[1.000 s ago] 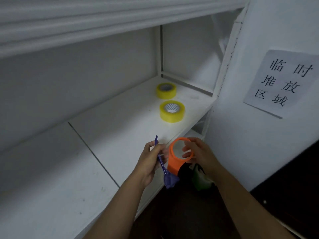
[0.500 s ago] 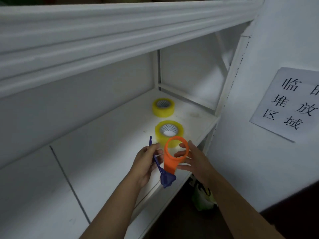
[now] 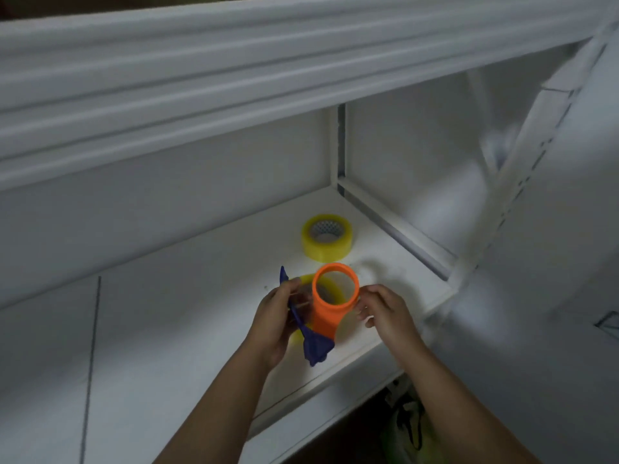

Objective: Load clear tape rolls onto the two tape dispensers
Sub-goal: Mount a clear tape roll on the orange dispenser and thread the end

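- Tape rolls first: one yellowish clear roll (image 3: 327, 237) lies flat on the shelf beyond our hands, and a second tape roll (image 3: 330, 289) lies directly under them, seen partly through the orange ring.
- Our left hand (image 3: 275, 324) is curled round the blue dispenser (image 3: 310, 339), pinching its thin handle with the wider blade end hanging down toward us.
- Our right hand (image 3: 385, 313) holds the orange dispenser (image 3: 331, 303) by its side, fingertips on the wall, open ring facing up (we judge this keeps the bore lined up over the nearer roll).
- Neither roll is loaded yet; holding both dispensers close together just above the roll suggests we are about to set one down or fit it.
- White shelf (image 3: 187, 329) under our hands, its board seam off to the left; another shelf edge overhangs above, a white wall to the right, dim floor below.
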`<action>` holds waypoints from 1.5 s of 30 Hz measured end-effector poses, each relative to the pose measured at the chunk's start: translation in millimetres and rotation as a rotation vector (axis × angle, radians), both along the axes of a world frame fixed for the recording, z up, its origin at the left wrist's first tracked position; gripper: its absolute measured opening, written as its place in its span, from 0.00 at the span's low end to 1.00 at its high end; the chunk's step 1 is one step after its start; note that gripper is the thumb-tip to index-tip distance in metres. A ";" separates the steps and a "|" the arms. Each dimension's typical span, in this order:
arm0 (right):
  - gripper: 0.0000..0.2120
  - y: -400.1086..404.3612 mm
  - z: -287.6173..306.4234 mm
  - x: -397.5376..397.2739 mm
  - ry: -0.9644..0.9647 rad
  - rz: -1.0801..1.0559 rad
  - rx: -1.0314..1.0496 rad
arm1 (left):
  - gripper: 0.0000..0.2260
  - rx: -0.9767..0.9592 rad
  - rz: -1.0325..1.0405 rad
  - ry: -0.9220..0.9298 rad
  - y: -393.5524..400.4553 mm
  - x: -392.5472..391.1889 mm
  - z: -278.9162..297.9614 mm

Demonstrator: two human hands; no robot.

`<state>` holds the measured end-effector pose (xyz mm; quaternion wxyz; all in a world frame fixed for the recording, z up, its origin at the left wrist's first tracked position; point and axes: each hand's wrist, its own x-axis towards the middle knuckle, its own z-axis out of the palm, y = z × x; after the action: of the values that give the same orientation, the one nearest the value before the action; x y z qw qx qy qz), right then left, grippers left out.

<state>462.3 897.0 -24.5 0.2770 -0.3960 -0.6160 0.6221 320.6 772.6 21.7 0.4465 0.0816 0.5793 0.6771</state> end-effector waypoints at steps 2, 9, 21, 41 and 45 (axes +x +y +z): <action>0.08 23.3 -4.6 -1.3 -0.046 0.063 0.065 | 0.10 -0.025 0.095 -0.012 12.8 5.8 1.3; 0.07 52.2 -15.7 -27.9 -0.185 0.246 0.264 | 0.06 -0.100 0.357 -0.047 10.0 3.4 -11.4; 0.17 62.4 -21.7 -91.5 -0.598 0.666 0.479 | 0.13 -0.030 0.230 -0.312 -21.2 -33.9 -45.4; 0.13 86.6 -15.1 -71.0 -0.150 0.320 0.272 | 0.15 0.007 0.072 -0.092 -13.5 7.0 -7.3; 0.11 94.6 5.5 -59.2 0.069 0.324 -0.096 | 0.24 0.057 0.065 -0.042 -7.0 20.2 0.5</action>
<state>403.1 991.6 -19.0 0.1748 -0.2830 -0.6313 0.7006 340.8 765.6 22.2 0.4338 0.0612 0.5525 0.7092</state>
